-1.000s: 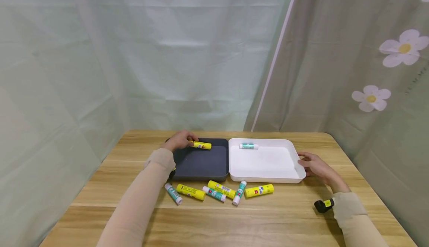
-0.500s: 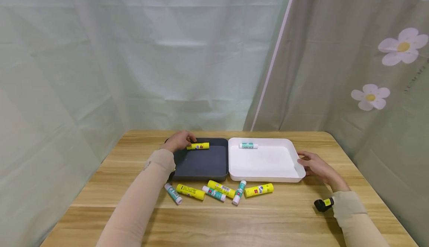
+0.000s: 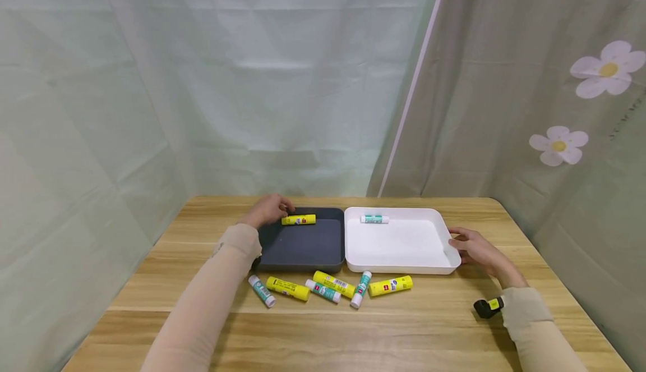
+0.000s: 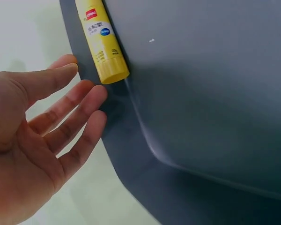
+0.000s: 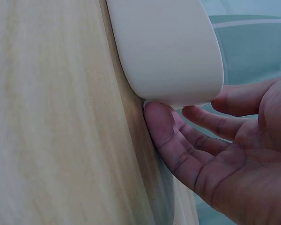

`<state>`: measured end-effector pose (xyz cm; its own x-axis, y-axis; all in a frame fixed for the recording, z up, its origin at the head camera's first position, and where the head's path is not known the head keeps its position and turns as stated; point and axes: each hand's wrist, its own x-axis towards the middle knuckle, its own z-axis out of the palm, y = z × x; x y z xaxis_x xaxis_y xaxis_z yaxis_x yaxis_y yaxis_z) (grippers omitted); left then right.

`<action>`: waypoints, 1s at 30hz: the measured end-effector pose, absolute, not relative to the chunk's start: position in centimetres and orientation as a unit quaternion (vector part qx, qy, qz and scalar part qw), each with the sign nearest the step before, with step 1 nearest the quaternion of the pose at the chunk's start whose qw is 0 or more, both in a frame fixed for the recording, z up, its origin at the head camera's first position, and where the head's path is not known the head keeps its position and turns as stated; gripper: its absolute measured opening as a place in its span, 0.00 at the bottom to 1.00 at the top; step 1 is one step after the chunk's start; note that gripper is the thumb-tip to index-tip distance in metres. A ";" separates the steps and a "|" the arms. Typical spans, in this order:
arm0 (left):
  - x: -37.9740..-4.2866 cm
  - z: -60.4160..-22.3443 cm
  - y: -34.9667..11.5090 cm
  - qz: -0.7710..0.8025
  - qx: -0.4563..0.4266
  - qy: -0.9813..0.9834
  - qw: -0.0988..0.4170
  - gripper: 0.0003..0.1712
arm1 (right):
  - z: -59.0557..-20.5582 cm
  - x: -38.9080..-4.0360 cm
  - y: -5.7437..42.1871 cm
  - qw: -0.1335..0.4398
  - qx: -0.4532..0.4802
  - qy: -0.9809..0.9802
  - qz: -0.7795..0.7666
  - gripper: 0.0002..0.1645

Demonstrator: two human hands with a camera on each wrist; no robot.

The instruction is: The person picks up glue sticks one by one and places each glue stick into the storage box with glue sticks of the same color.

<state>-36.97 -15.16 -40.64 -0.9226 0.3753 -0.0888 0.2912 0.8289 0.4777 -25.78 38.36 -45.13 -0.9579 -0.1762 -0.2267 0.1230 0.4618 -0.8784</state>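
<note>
At the back left of the table (image 3: 353,341), in the head view, the left hand (image 3: 266,212) hangs over the far corner of the dark tray (image 3: 303,253). A yellow glue stick (image 3: 299,220) lies flat in that tray along the far wall. The white tray (image 3: 401,246) stands directly alongside, with a teal glue stick (image 3: 374,219) at its far side; the right hand (image 3: 476,250) is at its outer end. A loose row of sticks (image 3: 390,285), three yellow and three teal, lies in front of both trays.

In the left wrist view, the left fingers are bent loosely, grasp nothing and stand just beside the yellow stick's end. Whether the stick touches the wall cannot be told. Assessment: the hand is best lifted straight up and away from the end, since a brushed fingertip could roll the stick; clearing the rim also avoids nudging the tray.

In the right wrist view, the right hand grasps the white tray's end, thumb at the rim and fingers curled against the outer wall, one tip low near the table. Assessment: light, even pressure suits; pushing inward could shift both trays, and lifting could set the teal stick rolling.
</note>
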 end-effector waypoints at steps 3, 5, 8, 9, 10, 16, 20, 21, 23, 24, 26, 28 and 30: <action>-36.9 -40.3 -15.2 0.243 0.180 0.949 0.091 0.19 | -45.1 -25.8 38.4 0.144 -0.012 0.844 -0.516 0.36; -37.0 -40.1 -15.2 0.247 0.184 0.947 0.091 0.19 | -45.1 -25.9 38.4 0.144 -0.012 0.845 -0.515 0.36; -37.1 -39.9 -15.1 0.252 0.192 0.944 0.089 0.19 | -45.2 -25.9 38.5 0.144 -0.012 0.844 -0.516 0.36; -37.0 -39.8 -15.1 0.255 0.194 0.943 0.089 0.19 | -45.2 -25.9 38.5 0.144 -0.012 0.843 -0.517 0.36; -37.0 -39.7 -15.1 0.260 0.196 0.941 0.090 0.19 | -45.2 -25.9 38.5 0.144 -0.013 0.843 -0.518 0.36; -36.7 -39.0 -15.3 0.283 0.209 0.932 0.088 0.19 | -45.3 -25.9 38.5 0.142 -0.015 0.840 -0.524 0.35; -36.7 -38.8 -15.5 0.296 0.217 0.926 0.084 0.23 | -45.3 -25.9 38.5 0.143 -0.015 0.839 -0.525 0.35; -36.7 -38.8 -15.6 0.298 0.219 0.925 0.084 0.25 | -45.3 -25.9 38.5 0.143 -0.014 0.839 -0.524 0.35; -36.6 -38.8 -15.7 0.303 0.223 0.923 0.084 0.27 | -45.3 -25.8 38.5 0.144 -0.014 0.840 -0.524 0.35; -36.6 -38.9 -15.8 0.302 0.226 0.922 0.083 0.28 | -45.3 -25.8 38.5 0.144 -0.013 0.840 -0.523 0.35; -36.5 -38.9 -16.0 0.303 0.228 0.922 0.083 0.28 | -45.3 -25.8 38.5 0.143 -0.014 0.840 -0.523 0.35; -36.3 -39.0 -16.2 0.305 0.229 0.921 0.085 0.26 | -45.3 -25.8 38.5 0.142 -0.014 0.840 -0.524 0.35; -36.1 -39.0 -16.4 0.304 0.231 0.920 0.085 0.24 | -45.3 -25.8 38.5 0.140 -0.015 0.840 -0.524 0.35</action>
